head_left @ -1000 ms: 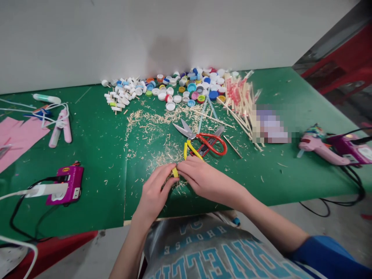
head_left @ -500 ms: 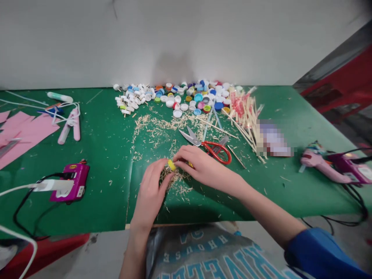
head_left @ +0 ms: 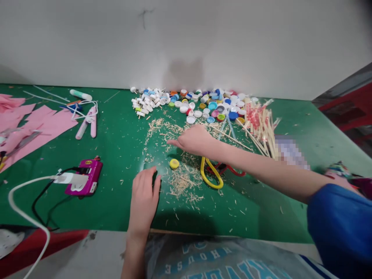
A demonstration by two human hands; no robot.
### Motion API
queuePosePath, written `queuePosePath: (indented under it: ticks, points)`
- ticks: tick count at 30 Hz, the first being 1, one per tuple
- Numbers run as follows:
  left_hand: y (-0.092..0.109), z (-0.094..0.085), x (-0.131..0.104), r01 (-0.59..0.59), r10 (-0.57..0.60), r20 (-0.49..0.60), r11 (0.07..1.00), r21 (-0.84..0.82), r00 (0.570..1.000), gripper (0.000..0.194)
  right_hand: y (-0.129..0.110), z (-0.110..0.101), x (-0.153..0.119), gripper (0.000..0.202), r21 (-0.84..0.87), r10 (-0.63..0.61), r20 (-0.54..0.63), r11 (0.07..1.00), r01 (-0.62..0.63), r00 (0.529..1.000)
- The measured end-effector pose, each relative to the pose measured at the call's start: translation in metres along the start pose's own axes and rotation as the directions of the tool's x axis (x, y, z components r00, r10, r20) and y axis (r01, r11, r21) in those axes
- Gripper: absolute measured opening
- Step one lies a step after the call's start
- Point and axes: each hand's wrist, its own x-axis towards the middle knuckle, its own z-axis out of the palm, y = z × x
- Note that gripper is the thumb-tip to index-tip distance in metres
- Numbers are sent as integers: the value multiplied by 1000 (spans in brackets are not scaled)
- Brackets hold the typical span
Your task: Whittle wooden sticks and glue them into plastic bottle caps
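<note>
A round yellow bottle cap (head_left: 174,163) lies on the green table among thin wood slivers (head_left: 183,182). My left hand (head_left: 145,184) rests palm down just left of that cap, empty, its fingers loosely apart. Beyond the cap, my right hand (head_left: 196,141) reaches left over the slivers. One of its fingers stretches out leftward; the others are bent out of view beneath the hand, and I see nothing held. Below my right wrist a yellow handle loop (head_left: 212,174) lies beside the red handle (head_left: 238,171) of scissors, whose blades are hidden.
Many coloured bottle caps (head_left: 212,104) and white caps on sticks (head_left: 149,102) lie along the wall. Bundled wooden chopsticks (head_left: 260,124) are at the right. To the left are pink sheets (head_left: 43,126), a pink cord-wrapped tool (head_left: 88,122) and a purple power box (head_left: 85,176) with cables.
The yellow cap has left my fingers and lies on the table. My hands have parted, the right moving up and away. The yellow handle has come into sight. The view has shifted left.
</note>
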Motion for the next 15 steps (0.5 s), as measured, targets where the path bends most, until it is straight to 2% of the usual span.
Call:
queuePosePath:
  ticks: [2,3,5,7,8,10,12,15]
  points:
    - [-2,0,1,13,-13,1,1000,-23,1000,29,3,-2,7,71,110,236,-4,966,-234,972]
    - [-2,-1,1,15,-15,1,999,-31,1000,29,5,-3,7,72,158,316,-23,938,-309,948]
    - [-2,-2,2,-3,3,3,999,-42,1000,29,8,-6,0,70,239,396,-51,896,-374,917]
    - [0,-2,3,-51,51,-5,998,-38,999,31,7,-8,-15,67,314,379,-64,886,-342,923]
    - [2,-2,3,-76,76,-12,997,-21,997,35,6,-7,-25,63,369,332,-77,885,-282,940]
    - [6,0,2,-120,121,-15,991,55,992,52,0,-4,-47,56,445,257,-90,875,-192,962]
    - [10,3,0,-139,142,-4,977,159,990,69,-6,2,-68,52,489,245,-89,855,-172,966]
    - [13,7,-2,-98,109,-25,961,260,994,72,-18,13,-97,51,575,308,-70,790,-214,949]
